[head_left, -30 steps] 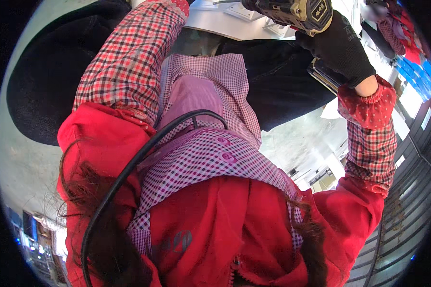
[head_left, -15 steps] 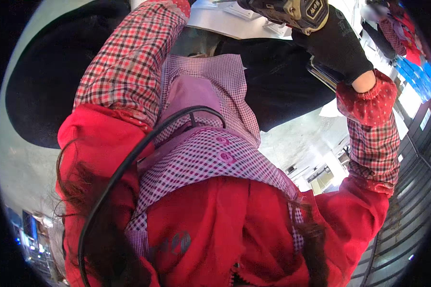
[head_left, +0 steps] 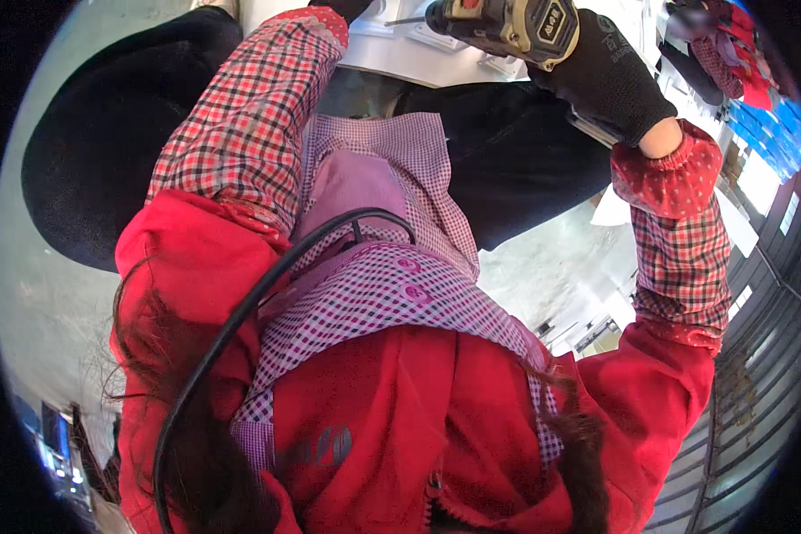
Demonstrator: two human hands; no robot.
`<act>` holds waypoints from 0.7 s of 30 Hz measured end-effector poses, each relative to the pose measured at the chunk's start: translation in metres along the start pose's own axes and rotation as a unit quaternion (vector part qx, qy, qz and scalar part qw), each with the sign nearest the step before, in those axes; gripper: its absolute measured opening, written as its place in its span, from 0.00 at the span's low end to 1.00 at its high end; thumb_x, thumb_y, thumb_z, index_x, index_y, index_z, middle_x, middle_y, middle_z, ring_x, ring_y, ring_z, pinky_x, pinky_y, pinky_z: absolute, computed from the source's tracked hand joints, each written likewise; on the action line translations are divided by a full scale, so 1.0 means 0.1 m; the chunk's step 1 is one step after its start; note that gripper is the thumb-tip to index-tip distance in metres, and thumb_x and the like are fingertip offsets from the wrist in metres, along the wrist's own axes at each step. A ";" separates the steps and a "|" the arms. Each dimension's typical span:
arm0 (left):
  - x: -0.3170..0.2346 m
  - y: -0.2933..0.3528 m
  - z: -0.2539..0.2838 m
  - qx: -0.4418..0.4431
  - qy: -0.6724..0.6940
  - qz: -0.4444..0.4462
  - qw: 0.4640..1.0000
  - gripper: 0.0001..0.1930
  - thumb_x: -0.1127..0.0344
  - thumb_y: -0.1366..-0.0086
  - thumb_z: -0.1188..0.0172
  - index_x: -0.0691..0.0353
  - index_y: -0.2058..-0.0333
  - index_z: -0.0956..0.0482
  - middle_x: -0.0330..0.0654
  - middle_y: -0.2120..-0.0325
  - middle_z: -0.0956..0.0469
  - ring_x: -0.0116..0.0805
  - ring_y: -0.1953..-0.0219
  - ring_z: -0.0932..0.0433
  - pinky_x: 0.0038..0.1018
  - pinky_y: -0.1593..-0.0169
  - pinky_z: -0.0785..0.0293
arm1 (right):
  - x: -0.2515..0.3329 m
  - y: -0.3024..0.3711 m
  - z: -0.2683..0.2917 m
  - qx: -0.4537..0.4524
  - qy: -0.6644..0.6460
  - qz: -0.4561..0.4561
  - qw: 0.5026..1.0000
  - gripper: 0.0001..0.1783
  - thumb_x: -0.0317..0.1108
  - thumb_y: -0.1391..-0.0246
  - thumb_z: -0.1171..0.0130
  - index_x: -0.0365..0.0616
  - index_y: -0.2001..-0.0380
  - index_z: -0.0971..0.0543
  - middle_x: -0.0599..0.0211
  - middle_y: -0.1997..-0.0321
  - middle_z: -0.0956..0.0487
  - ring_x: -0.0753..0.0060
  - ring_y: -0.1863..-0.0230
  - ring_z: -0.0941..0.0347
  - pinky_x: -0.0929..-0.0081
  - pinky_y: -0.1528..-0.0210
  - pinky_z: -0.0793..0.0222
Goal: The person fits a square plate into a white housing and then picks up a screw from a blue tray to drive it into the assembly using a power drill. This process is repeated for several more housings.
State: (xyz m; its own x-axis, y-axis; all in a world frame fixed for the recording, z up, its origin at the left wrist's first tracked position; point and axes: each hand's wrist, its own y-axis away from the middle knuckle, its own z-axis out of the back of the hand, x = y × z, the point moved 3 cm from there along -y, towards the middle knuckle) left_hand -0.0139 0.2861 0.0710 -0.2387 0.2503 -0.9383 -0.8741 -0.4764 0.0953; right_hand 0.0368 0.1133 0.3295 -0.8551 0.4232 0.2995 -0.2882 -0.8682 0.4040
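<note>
My right hand (head_left: 601, 78), in a black knitted glove, is closed round a cordless drill (head_left: 497, 25) with a tan and black body. The drill's thin bit (head_left: 406, 20) points left above a white panel (head_left: 365, 55). Pale flat fittings (head_left: 432, 38) sit on that panel, just under the drill's nose. At the top edge my left hand (head_left: 345, 6) shows only as a bit of black glove beyond the checked sleeve. Its fingers are out of the picture, so what it touches or holds is hidden.
My black-trousered legs (head_left: 507, 151) are bent either side of the checked apron. A black cable (head_left: 240, 307) loops across my chest. At the upper right another person (head_left: 730, 58) in red is near blue packs (head_left: 770, 133). Dark slats (head_left: 752, 418) run along the right.
The drill and my right hand have shifted slightly left and down in the picture, and more of the drill shows. My left glove also shows slightly more at the top edge.
</note>
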 end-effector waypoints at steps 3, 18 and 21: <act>0.02 0.02 0.03 -0.049 -0.047 -0.069 0.995 0.11 0.74 0.51 0.51 0.63 0.68 0.24 0.54 0.74 0.23 0.52 0.70 0.24 0.39 0.64 0.28 | 0.04 -0.06 0.12 0.012 -0.038 -0.008 0.999 0.18 0.36 0.57 0.40 0.39 0.64 0.28 0.56 0.62 0.26 0.53 0.66 0.30 0.67 0.63 0.34; -0.12 1.10 -0.56 0.104 -0.323 -0.166 0.926 0.37 0.63 0.52 0.44 0.61 0.41 0.46 0.56 0.41 0.48 0.53 0.39 0.48 0.44 0.38 0.54 | -0.09 -0.09 0.33 0.041 0.020 -0.007 0.999 0.17 0.36 0.58 0.41 0.39 0.65 0.27 0.55 0.64 0.26 0.53 0.67 0.29 0.67 0.64 0.33; 0.21 1.14 -0.62 0.134 -0.390 -0.187 0.892 0.36 0.62 0.50 0.46 0.63 0.42 0.46 0.58 0.41 0.49 0.56 0.39 0.49 0.48 0.38 0.55 | -0.09 -0.05 0.31 0.044 0.008 -0.009 0.999 0.16 0.36 0.58 0.41 0.39 0.65 0.27 0.55 0.64 0.26 0.53 0.67 0.29 0.67 0.64 0.33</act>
State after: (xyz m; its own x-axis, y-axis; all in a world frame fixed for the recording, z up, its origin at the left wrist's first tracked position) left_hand -0.0921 0.1847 0.0409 -0.0397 0.9091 -0.4147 -0.9990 -0.0441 -0.0009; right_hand 0.0588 0.1216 0.3516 -0.8576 0.4329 0.2776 -0.2649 -0.8346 0.4830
